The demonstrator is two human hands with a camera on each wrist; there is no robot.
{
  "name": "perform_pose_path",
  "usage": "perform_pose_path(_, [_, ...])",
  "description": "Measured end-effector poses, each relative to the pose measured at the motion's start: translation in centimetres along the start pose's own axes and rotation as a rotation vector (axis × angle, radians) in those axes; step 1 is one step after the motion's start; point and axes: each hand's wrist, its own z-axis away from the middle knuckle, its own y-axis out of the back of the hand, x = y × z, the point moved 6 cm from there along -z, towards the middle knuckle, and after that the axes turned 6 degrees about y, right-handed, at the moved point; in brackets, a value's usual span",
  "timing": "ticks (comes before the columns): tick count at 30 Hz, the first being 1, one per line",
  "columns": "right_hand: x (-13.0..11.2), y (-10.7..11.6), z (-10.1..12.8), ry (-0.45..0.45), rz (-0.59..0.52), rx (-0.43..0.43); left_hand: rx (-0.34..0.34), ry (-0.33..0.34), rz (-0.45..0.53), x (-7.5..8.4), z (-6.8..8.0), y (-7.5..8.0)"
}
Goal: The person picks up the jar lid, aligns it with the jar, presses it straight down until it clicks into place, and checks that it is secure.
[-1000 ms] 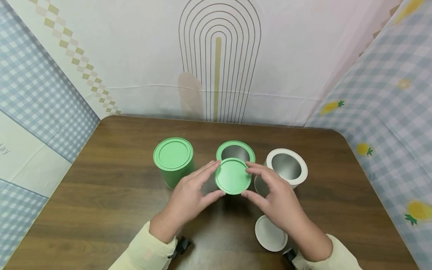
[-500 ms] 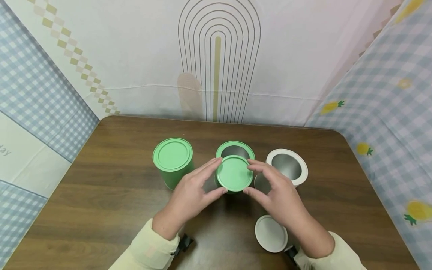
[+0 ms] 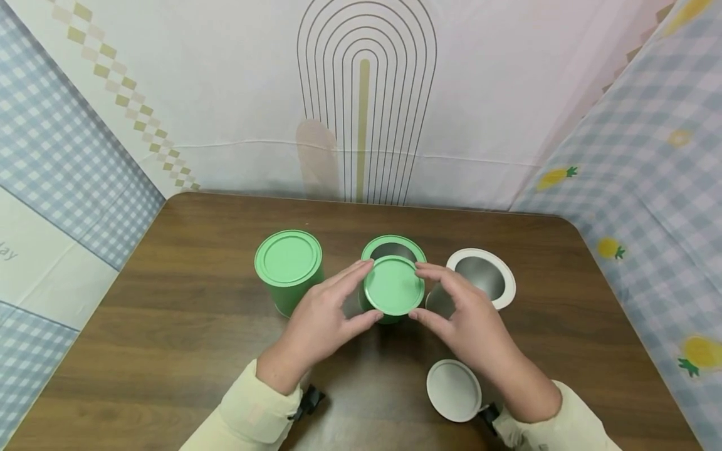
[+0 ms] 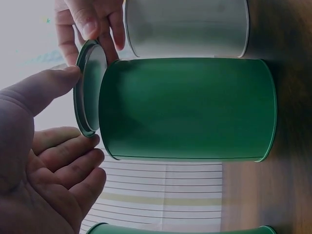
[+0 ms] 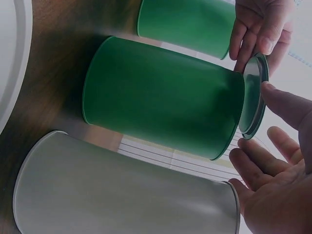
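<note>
Green lid [image 3: 393, 285]: painted metal, matt, smooth. Open green tin [image 3: 393, 250]: bare silvery metal inside. White tin [image 3: 481, 279]: matt outside, brushed metal inside. Counter [image 3: 186, 338]: dark wood grain, slight sheen. Sleeves [image 3: 254, 416]: pale yellow cloth.

Your green lid [image 3: 393, 285] covers most of the open green can [image 3: 393, 248] beneath both hands. By your right wrist, the white lid [image 3: 453, 389] slips partly under your sleeve [image 3: 564, 426].
</note>
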Motion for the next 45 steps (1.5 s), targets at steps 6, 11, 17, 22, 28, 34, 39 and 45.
perform_pose_path(6, [0.2,0.0,-0.3,-0.006,-0.006,0.003,0.007,0.009,0.005,0.0,-0.4,0.0])
perform_pose_path(11, [0.4,0.2,-0.6,-0.007,0.001,-0.005,-0.006,0.035,0.017,-0.1,-0.7,-0.1])
perform_pose_path(17, [0.7,0.4,-1.3,-0.02,0.007,-0.031,-0.012,0.059,0.02,-0.4,-1.1,-0.4])
perform_pose_path(22, [0.9,0.4,-1.7,-0.022,0.009,-0.036,-0.011,0.076,0.033,-0.7,-1.4,-0.5])
perform_pose_path(28, [1.2,0.3,-2.1,-0.03,0.014,-0.03,-0.018,0.116,0.053,-1.1,-1.8,-0.6])
perform_pose_path(34, [1.3,0.2,-2.3,-0.032,0.016,-0.035,-0.017,0.13,0.056,-1.2,-1.8,-0.6])
perform_pose_path(39, [1.4,0.1,-2.5,-0.031,0.015,-0.045,-0.015,0.136,0.047,-1.2,-2.1,-0.7])
perform_pose_path(45, [1.6,0.1,-2.7,-0.037,0.014,-0.053,-0.03,0.154,0.042,-1.1,-2.4,-0.7])
